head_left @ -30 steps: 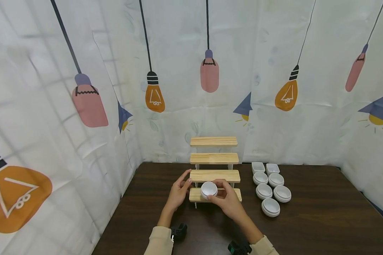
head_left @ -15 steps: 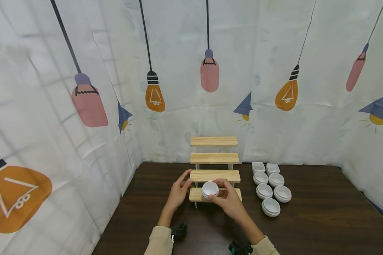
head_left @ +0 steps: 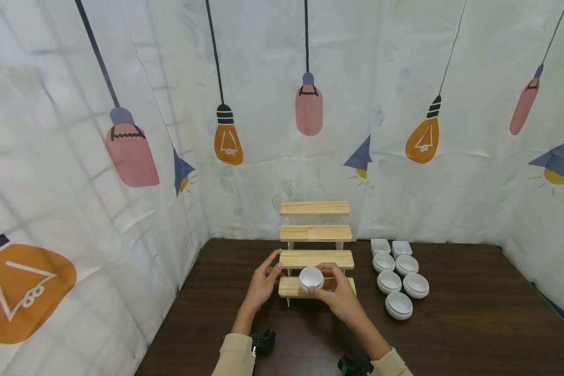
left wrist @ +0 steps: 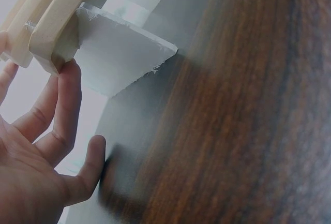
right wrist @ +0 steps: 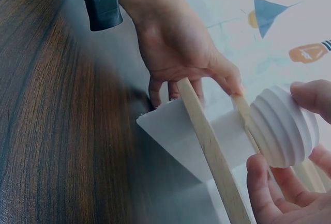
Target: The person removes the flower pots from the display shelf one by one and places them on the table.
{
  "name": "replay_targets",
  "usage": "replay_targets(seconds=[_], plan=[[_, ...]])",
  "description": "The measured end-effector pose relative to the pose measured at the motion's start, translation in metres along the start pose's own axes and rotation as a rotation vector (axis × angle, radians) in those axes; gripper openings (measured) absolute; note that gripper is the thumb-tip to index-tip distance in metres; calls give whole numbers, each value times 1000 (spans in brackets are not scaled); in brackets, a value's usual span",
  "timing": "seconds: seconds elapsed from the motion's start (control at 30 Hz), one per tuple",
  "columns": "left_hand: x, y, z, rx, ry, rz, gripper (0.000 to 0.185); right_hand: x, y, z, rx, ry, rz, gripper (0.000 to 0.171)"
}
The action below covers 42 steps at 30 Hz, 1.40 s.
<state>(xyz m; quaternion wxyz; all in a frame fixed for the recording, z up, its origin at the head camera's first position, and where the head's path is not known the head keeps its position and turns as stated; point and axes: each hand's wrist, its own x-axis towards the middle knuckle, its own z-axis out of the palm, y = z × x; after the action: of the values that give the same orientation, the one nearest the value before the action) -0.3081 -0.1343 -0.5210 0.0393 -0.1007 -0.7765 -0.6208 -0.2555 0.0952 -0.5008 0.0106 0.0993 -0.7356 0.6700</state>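
My right hand (head_left: 340,295) pinches a stack of small white round bowls (head_left: 311,279) by its side, thumb in front and fingers behind. In the right wrist view the nested bowls (right wrist: 284,125) show as ridged rings, tipped over beside the planks. In the head view they overlap the lowest plank of a four-tier wooden display stand (head_left: 317,259). My left hand (head_left: 261,287) is at the stand's left end, fingertips touching the plank ends. In the left wrist view one fingertip meets the lowest plank's end (left wrist: 54,48), and the little finger hangs apart from it.
To the right of the stand, several stacks of white round bowls (head_left: 399,304) sit on the dark wooden table (head_left: 479,313). Two square white dishes (head_left: 380,246) are behind them. A white curtain (head_left: 263,183) with lamp drawings closes off the back and sides.
My right hand has shifted slightly to the right with the bowls, along the lowest plank. The left hand and the stand stay in place.
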Motion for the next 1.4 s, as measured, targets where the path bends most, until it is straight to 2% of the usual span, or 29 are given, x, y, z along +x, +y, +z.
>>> replay_targets(seconds=[0.13,0.27,0.67,1.4], plan=[[5,-14,2,8,17,4,50,-1,-2,-1,-2,16,4,52],[6,-18,1,23,16,3,48,-1,-4,-1,-6,23,9,52],[6,-18,0,5,12,-1,46,-3,-5,-7,-17,28,15,51],[6,-18,0,15,14,5,47,-12,-6,-39,-53,63,-23,52]])
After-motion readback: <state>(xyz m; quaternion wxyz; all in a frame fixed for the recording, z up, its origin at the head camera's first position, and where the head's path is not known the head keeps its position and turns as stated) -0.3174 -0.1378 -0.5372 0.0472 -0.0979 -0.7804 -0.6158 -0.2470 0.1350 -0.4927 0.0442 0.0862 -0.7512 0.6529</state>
